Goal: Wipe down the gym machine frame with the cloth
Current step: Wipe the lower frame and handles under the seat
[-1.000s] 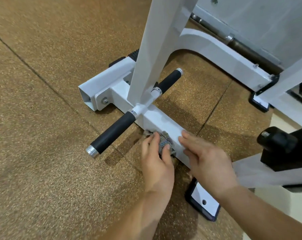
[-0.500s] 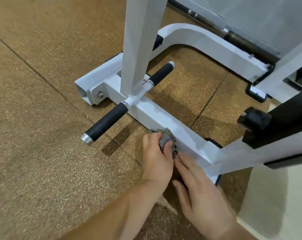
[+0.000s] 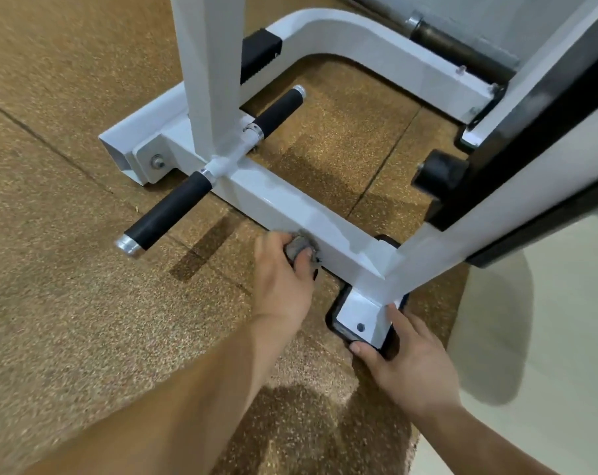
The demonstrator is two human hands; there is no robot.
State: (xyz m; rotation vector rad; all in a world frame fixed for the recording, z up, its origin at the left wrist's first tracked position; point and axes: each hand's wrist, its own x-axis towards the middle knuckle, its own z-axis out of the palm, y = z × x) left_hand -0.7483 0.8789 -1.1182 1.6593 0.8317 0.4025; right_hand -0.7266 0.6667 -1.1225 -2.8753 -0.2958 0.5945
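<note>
While the left hand (image 3: 285,272) keeps the small grey cloth (image 3: 299,247) bunched in its fingers and pressed to the near side of the low white beam (image 3: 290,207), the right hand (image 3: 407,351) has left that beam. A second ago it lay flat on the beam's top beside the cloth; half a second ago it sat low against the left hand. Now it rests further right, fingers spread and loose over the black-rimmed foot plate (image 3: 359,313) at the beam's end, touching it but gripping nothing. The cloth has slid along the beam toward that foot end, away from the crossbar.

That shift suggests the wipe of the beam's side is nearing its end, with the foot joint and the sloping post (image 3: 496,214) above it likely next. Most of the frame looks untouched yet: the tall upright (image 3: 205,63), the curved rear tube (image 3: 359,36) and the far base.

By count: one cloth, two hands, two black grips (image 3: 167,214) on the crossbar, each with a metal cap, one on either side of the upright. One bolt head (image 3: 157,161) shows on the bracket at the beam's far end, and one hole in the near foot plate. A second foot plate (image 3: 470,137) shows at the far right. The floor (image 3: 68,303) is brown rubber matting with seams.
</note>
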